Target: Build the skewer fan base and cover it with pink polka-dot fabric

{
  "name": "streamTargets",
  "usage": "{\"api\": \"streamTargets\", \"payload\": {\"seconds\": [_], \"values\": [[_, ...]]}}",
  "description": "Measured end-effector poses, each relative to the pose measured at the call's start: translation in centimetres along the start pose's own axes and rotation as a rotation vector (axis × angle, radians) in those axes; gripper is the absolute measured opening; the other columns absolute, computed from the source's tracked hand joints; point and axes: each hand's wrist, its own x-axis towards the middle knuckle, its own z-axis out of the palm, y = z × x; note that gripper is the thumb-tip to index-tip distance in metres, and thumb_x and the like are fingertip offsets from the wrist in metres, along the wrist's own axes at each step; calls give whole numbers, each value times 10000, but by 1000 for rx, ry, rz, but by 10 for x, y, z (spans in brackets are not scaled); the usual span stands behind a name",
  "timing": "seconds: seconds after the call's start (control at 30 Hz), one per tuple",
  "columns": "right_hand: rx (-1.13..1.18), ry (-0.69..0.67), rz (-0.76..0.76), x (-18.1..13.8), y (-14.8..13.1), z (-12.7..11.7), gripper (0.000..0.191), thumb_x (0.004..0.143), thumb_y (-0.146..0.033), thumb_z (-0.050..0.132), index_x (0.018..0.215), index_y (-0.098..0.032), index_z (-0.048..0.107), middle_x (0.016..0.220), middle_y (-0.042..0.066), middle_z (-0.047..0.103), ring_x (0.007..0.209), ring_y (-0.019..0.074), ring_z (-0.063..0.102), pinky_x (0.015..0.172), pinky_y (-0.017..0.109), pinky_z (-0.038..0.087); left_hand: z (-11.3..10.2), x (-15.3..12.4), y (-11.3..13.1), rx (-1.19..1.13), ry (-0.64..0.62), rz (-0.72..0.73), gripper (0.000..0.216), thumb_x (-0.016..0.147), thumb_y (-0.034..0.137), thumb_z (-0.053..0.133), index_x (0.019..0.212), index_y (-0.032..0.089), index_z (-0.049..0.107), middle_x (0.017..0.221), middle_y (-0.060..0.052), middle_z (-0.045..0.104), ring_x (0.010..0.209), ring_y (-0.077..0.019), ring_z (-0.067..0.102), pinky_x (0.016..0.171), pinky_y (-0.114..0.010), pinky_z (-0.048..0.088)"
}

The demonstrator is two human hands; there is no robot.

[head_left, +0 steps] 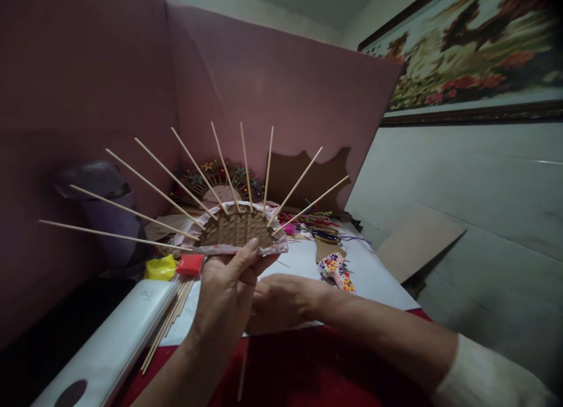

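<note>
L hand [229, 272] pinches bottom edge of cardboard half-disc [237, 231] w/ wooden sticks [247, 166] fanned out. R hand [281, 301] just below, part hidden; can't tell if gripping or spread.

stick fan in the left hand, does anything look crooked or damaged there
The fan of sticks on the cardboard half-circle looks lopsided: the lowest left stick lies nearly flat, while the lowest right one slants clearly upward. The camera angle may exaggerate this. No broken stick shows.
</note>
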Motion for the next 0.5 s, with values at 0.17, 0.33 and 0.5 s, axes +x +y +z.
{"api": "streamTargets", "payload": {"seconds": [0.17,0.33,0.5], "values": [[190,264,35,-58,-10,-54,175,797,-80,505,883,-202,594,801,60,661,733,178,635,630,315,523,0,0,-8,39,-48,-55,81,714,125,612,649,92,647,694,-50,663,744,-158,611,827,-425,494],[736,919,352,-63,-16,-66,56,838,-156,527,817,-208,527,774,-4,602,566,104,585,483,226,471,-2,-2,-28,133,-29,-182,112,731,168,613,677,83,662,762,-72,687,780,-171,628,838,-378,497],[902,905,434,-61,-17,-59,66,797,-159,595,786,-189,537,707,-12,619,535,104,586,432,197,448,-5,-6,-46,156,-41,-263,99,719,171,630,696,83,667,755,-78,693,779,-187,642,856,-381,492]]}}
